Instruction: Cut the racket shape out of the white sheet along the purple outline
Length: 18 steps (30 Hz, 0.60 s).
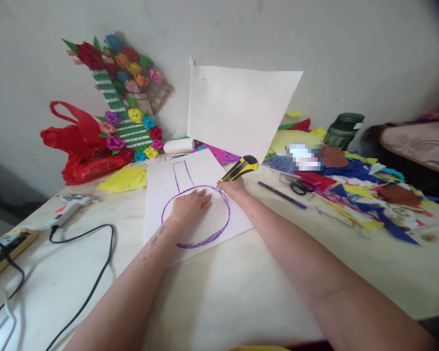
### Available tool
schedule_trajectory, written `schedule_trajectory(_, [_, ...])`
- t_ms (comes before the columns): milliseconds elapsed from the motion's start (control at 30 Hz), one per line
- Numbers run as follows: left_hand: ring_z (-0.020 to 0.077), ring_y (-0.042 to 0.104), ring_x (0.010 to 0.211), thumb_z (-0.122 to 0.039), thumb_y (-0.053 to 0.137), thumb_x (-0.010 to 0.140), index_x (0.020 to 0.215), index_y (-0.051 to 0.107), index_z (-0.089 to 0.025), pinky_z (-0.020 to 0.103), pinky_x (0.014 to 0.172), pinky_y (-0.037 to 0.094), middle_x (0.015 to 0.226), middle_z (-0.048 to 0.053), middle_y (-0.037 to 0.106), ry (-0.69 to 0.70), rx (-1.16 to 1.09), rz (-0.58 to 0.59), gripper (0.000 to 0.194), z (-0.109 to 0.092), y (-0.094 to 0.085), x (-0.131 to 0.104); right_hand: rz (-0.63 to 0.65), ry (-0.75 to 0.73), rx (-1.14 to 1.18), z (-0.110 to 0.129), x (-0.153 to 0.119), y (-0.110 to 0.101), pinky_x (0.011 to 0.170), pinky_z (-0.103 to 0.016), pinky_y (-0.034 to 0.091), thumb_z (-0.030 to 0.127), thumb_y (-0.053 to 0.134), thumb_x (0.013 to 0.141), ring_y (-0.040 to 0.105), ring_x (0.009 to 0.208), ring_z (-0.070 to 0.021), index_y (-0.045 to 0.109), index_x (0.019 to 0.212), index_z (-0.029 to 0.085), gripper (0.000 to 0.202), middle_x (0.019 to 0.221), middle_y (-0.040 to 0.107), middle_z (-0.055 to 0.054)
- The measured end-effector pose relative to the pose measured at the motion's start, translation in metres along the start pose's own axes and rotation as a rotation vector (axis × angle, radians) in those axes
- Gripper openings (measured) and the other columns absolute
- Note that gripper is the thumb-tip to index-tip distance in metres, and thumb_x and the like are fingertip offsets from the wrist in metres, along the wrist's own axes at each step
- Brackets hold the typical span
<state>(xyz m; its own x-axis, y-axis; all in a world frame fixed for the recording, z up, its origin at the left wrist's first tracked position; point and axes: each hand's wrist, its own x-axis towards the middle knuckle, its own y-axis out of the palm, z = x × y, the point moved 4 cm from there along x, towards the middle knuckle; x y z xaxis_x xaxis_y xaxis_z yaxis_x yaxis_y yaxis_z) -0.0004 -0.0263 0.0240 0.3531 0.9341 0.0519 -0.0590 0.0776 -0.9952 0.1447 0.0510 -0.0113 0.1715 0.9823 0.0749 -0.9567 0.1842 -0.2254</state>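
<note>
A white sheet lies on the table, with a purple circle and a narrow four-sided shape drawn above it. My left hand rests flat on the sheet inside the circle, fingers stretched out. In my right hand is a yellow and black utility knife, gripped near its front end. Its tip is at the circle's upper right line. Whether the blade has gone through the sheet I cannot tell. A purple marker lies to the right of my right hand.
Scissors and many paper scraps lie at the right, before a green jar. A white board leans on the wall. At left are a glue gun, its cord, a power strip and a red bag.
</note>
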Motion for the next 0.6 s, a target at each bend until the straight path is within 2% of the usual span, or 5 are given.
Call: schedule_trajectory(600, [0.0170,0.043,0.119,-0.044,0.026,0.088,0.120,0.049,-0.039,0.032,0.090,0.039,0.134,-0.008,0.042,-0.008,-0.013,0.022,0.039,-0.0003,0.0000,-0.0004,-0.017,-0.013,-0.002,0.0009,-0.0013,-0.0013,0.063,-0.025,0.048,0.015,0.058,0.052,0.062,0.068,-0.0160,0.064,0.063,0.015,0.012,0.069,0.067,-0.004])
